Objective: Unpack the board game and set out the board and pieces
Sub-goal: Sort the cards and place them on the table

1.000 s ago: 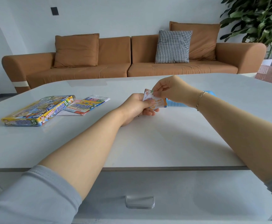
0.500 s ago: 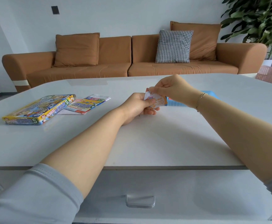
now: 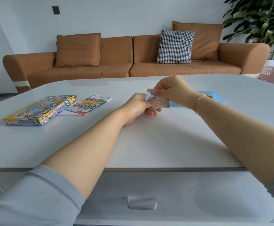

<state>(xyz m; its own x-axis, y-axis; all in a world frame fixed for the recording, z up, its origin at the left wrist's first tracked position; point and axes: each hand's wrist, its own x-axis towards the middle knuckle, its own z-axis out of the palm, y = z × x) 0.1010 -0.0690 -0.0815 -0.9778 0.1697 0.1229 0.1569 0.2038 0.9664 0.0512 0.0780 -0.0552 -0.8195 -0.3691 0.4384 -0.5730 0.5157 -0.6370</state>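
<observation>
Near the middle of the white table (image 3: 149,144), both hands meet over a small stack of game cards (image 3: 161,103). The left hand (image 3: 137,108) rests its heel on the table top and grips the stack from below, thumb laid across the near face and fingers curled underneath. The right hand (image 3: 173,90) comes in from above and pinches the top card at its upper left corner between thumb and forefinger, its other fingers folded in; a thin bracelet (image 3: 198,101) circles that wrist. The cards are held just above the table surface, tilted so that their printed faces turn toward the camera. Just behind the right wrist, toward the far right part of the table, lies a blue tray (image 3: 217,97) with small coloured pieces showing at its rim; what else it holds is hidden by the arm. Toward the left edge of the table lies the game box (image 3: 38,111), flat and closed, its long side running diagonally. Just beside it on the right, and touching or nearly touching its far corner, lies the folded game board (image 3: 87,106) on top of a white sheet. A drawer with a metal handle (image 3: 142,203) sits under the near edge of the table. Beyond the far edge stands a brown sofa (image 3: 133,62) with a checked cushion (image 3: 175,46).
</observation>
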